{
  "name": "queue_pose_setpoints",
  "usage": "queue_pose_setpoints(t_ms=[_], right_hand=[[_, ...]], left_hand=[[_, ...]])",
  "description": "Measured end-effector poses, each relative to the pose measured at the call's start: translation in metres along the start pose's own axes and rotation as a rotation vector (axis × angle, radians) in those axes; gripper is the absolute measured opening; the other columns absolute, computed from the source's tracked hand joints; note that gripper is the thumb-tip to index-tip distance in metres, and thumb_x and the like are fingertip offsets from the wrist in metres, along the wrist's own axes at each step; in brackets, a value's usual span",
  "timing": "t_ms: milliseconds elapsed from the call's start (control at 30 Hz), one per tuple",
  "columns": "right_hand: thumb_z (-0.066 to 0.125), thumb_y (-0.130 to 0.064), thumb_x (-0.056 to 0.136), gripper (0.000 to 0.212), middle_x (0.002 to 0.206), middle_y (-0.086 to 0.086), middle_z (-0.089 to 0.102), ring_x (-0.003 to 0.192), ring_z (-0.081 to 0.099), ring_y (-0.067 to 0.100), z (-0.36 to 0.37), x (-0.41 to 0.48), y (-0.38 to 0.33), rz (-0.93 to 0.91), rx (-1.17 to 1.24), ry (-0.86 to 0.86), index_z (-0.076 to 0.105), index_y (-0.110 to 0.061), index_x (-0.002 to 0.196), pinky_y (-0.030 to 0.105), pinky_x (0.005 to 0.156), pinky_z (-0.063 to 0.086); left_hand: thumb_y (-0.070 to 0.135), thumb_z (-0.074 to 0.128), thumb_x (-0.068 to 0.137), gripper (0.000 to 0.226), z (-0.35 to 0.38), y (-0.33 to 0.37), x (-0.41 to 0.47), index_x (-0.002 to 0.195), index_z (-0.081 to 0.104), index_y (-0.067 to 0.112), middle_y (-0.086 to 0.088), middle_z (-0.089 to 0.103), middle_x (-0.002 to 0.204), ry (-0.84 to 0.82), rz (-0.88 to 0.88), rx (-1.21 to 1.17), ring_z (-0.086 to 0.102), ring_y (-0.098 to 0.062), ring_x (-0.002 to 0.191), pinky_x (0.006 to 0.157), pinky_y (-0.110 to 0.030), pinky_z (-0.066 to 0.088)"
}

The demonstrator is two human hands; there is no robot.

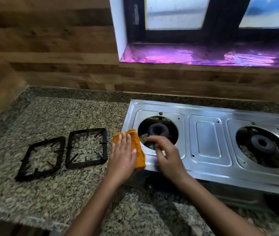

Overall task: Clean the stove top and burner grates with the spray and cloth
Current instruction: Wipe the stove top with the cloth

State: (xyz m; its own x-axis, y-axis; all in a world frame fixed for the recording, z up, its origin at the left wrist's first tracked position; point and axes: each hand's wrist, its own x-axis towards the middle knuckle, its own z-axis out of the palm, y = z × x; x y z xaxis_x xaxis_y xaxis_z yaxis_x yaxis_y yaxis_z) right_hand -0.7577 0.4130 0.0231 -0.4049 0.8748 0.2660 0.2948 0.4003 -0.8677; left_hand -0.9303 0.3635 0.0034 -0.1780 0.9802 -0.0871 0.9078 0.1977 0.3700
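Observation:
A steel two-burner stove top (208, 142) sits on the granite counter with its grates off. Two black burner grates (40, 158) (86, 148) lie side by side on the counter to its left. A folded orange cloth (137, 149) lies on the stove's left front corner. My left hand (123, 154) presses flat on the cloth with straight fingers. My right hand (166, 155) hovers over the front rim of the left burner hole (157, 132), fingers loosely curled; I cannot tell if it holds anything. No spray bottle is in view.
The speckled granite counter (58, 116) runs left to a wood-panelled wall (50, 48). The right burner (263, 145) sits in its own round opening. A window with a purple-lit sill (195, 55) is behind the stove.

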Motion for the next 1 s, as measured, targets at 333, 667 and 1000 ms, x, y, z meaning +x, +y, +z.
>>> queue_pose_setpoints(t_ms=[333,667,1000], right_hand=[[0.011,-0.054,0.094,0.074,0.161,0.013,0.019,0.15,0.01,0.029,0.068,-0.002,-0.027,-0.019,-0.745,-0.389,0.017,-0.015,0.156,0.046,0.122,0.008],[0.022,-0.051,0.102,0.062,0.164,0.002,0.002,0.151,0.0,0.017,-0.077,-0.038,0.039,0.302,-0.816,-0.195,0.012,-0.023,0.157,0.034,0.12,0.002],[0.022,-0.052,0.101,0.07,0.162,0.009,-0.012,0.15,-0.013,0.026,-0.065,-0.042,0.024,0.419,-0.908,-0.171,-0.002,-0.015,0.156,0.039,0.118,-0.014]], left_hand=[[-0.011,0.044,0.093,0.035,-0.025,0.012,-0.03,0.12,0.058,0.006,-0.009,0.064,0.117,0.421,-0.417,-1.272,0.062,-0.018,0.106,0.083,-0.017,0.052],[0.026,0.038,0.102,0.031,-0.007,0.025,-0.027,0.123,0.058,0.016,-0.008,0.058,0.126,0.332,-0.338,-0.663,0.053,-0.025,0.115,0.093,-0.033,0.042],[0.041,0.032,0.101,0.05,0.014,0.061,-0.023,0.137,0.047,0.009,-0.013,0.044,0.144,0.381,-0.325,-0.524,0.036,-0.031,0.135,0.111,-0.043,0.029]])
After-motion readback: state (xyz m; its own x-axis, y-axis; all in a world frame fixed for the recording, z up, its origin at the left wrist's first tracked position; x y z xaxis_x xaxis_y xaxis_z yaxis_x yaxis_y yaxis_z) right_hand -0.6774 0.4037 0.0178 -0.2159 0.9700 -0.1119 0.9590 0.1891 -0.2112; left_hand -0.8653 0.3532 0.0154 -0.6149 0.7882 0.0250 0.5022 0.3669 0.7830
